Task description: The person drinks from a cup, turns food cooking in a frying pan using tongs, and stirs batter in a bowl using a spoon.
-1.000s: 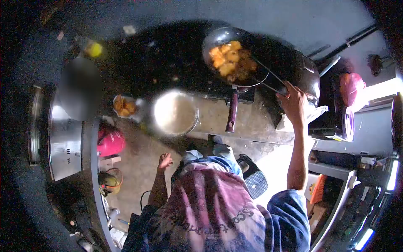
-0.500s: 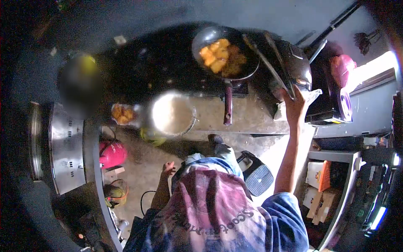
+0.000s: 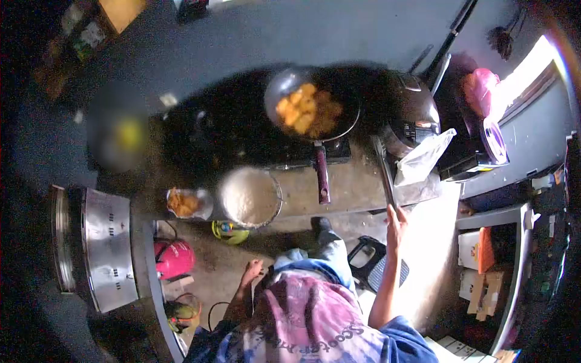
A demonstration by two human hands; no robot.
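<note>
In the head view, my right hand (image 3: 396,222) is closed around the handle end of metal tongs (image 3: 385,169), low in front of the counter's edge. The arms of the tongs lie close together and point up toward the counter. To their left sits a dark frying pan (image 3: 356,124) with a purplish handle (image 3: 322,175). Golden fried pieces (image 3: 305,109) fill its middle. My left hand (image 3: 253,268) hangs beside my body, fingers loosely bent, with nothing visible in it.
A pot of pale batter (image 3: 248,196) and a small tray of fried pieces (image 3: 184,202) stand at the counter's front edge. A rice cooker (image 3: 417,115) and a clear plastic bag (image 3: 423,158) are on the right. A stool (image 3: 378,266) stands below on the floor.
My right hand has drawn the tongs back from beside the pan, down toward my body. Their arms, spread before, are now close together. The view has tilted up slightly.
</note>
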